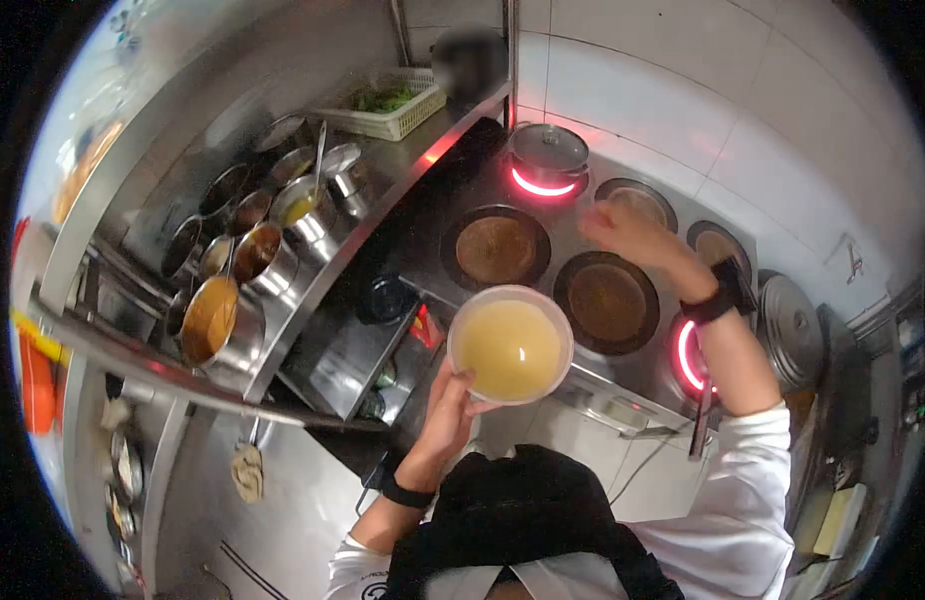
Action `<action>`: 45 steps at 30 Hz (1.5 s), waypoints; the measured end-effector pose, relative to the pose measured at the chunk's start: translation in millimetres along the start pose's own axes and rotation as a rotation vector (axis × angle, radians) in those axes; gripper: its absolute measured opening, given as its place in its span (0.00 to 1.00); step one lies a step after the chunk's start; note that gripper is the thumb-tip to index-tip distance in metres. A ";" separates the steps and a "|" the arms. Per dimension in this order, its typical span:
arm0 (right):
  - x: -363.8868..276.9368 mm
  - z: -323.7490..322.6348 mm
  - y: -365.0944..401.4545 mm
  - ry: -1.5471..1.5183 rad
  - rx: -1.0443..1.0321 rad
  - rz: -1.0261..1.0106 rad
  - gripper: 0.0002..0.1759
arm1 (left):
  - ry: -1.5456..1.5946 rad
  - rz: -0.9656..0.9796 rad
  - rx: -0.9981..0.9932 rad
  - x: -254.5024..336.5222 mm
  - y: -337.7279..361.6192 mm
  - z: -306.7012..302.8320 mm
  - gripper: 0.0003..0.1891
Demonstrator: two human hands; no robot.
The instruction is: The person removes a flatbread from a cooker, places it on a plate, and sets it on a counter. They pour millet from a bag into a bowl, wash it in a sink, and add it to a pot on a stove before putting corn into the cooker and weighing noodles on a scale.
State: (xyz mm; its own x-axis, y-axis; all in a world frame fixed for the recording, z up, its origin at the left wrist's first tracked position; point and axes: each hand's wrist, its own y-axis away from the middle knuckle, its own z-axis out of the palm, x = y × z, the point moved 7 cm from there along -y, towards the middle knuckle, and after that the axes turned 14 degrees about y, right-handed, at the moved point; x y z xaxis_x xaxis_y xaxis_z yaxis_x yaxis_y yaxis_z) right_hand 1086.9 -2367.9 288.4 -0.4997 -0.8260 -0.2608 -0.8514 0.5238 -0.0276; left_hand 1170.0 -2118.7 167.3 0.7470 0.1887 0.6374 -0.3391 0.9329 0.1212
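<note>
My left hand [450, 408] grips the rim of a round plastic tub [511, 345] of pale yellow liquid, thumb over the edge, level in front of the stove. My right hand [623, 230] reaches out over the stove, above the gap between the pans, its fingers smeared by motion. Below and around it are dark-rimmed pans with brownish bottoms: a front pan [608, 303], a left pan [496, 248], a back pan [638, 202] and a right pan [718, 245], partly behind my forearm.
A lidded pot [549, 150] stands by a glowing red ring; another glowing burner [691, 355] is at the right front. A large round lid [789, 325] lies farther right. Left, a steel shelf carries several sauce pots [223, 318] and a basket of greens [398, 108].
</note>
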 end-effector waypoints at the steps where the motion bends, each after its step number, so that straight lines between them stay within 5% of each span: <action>1: 6.9 -0.8 -28.5 0.001 -0.002 0.013 0.21 | 0.001 -0.004 0.025 7.3 -13.5 -10.8 0.27; 5: 54.5 16.3 -145.0 -0.020 0.086 0.081 0.16 | -0.011 0.043 0.007 27.3 -72.7 -63.5 0.27; 9: 172.9 80.2 -272.9 0.071 0.270 0.177 0.12 | 0.045 0.069 0.038 55.0 -110.9 -70.9 0.28; 12: 276.7 139.1 -361.2 0.218 0.453 0.069 0.10 | 0.053 -0.017 0.135 66.5 -142.0 -81.2 0.29; 14: 283.6 146.2 -393.5 0.265 0.548 0.024 0.12 | -0.007 0.004 0.207 71.7 -156.8 -98.8 0.30; 16: 257.0 123.8 -383.6 0.326 0.659 0.202 0.21 | 0.007 0.027 0.219 63.3 -169.5 -130.3 0.31; 18: 252.3 123.8 -403.9 0.399 0.474 0.098 0.27 | 0.029 0.039 0.232 68.6 -187.9 -141.8 0.32; 20: 342.1 186.1 -443.6 -0.161 0.300 0.335 0.26 | 0.027 0.015 0.271 75.5 -201.3 -139.2 0.32; 21: 339.2 184.1 -450.3 0.188 0.432 0.216 0.17 | 0.032 0.014 0.277 75.9 -208.3 -141.8 0.32; 22: 353.0 188.9 -462.3 0.193 0.423 0.210 0.17 | 0.075 -0.005 0.255 75.4 -215.9 -142.0 0.33; 24: 358.2 234.7 -490.3 1.106 -0.163 -0.219 0.06 | 0.119 -0.025 0.226 76.0 -229.7 -145.1 0.33; 25: 352.4 226.7 -485.1 1.105 -0.170 -0.213 0.06 | 0.126 -0.013 0.242 77.1 -233.7 -148.2 0.33; 27: 349.9 155.0 -449.5 0.023 0.362 0.142 0.04 | 0.135 -0.026 0.261 79.4 -239.2 -155.2 0.33; 29: 308.6 79.8 -412.9 -0.017 0.414 0.099 0.08 | -0.003 -0.090 0.218 80.1 -257.4 -158.8 0.34; 30: 326.3 63.0 -398.3 -0.086 0.423 0.332 0.08 | 0.008 -0.108 0.222 78.6 -258.5 -157.5 0.34; 31: 378.5 73.6 -397.1 -0.119 0.397 0.301 0.08 | 0.011 -0.089 0.244 80.8 -260.2 -157.5 0.34; 34: 362.4 25.1 -315.9 0.063 0.434 0.448 0.11 | 0.040 -0.079 0.221 84.6 -276.2 -147.5 0.34; 35: 374.8 30.1 -289.6 0.000 0.384 0.635 0.13 | 0.042 -0.079 0.223 81.5 -279.1 -151.1 0.33; 37: 433.8 64.1 -244.3 0.347 0.370 0.544 0.13 | 0.045 -0.086 0.229 78.3 -284.7 -152.1 0.33; 39: 523.8 131.4 -185.5 0.207 0.236 0.756 0.13 | 0.114 -0.147 0.259 72.2 -289.5 -150.2 0.33; 41: 510.1 162.8 -152.2 0.282 0.067 0.895 0.13 | 0.086 -0.139 0.291 67.3 -288.8 -155.7 0.32; 45: 493.5 204.9 -122.4 0.296 0.110 0.855 0.12 | 0.128 -0.113 0.196 70.3 -301.2 -135.4 0.28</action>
State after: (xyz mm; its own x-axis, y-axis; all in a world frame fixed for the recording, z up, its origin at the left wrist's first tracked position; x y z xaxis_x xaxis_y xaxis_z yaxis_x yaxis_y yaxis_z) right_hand 977.2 -2797.0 -34.7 -0.9870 -0.1591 0.0237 -0.1598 0.9865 -0.0344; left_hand 1402.1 -2344.9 72.6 0.8484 0.1358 0.5117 -0.3447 0.8752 0.3394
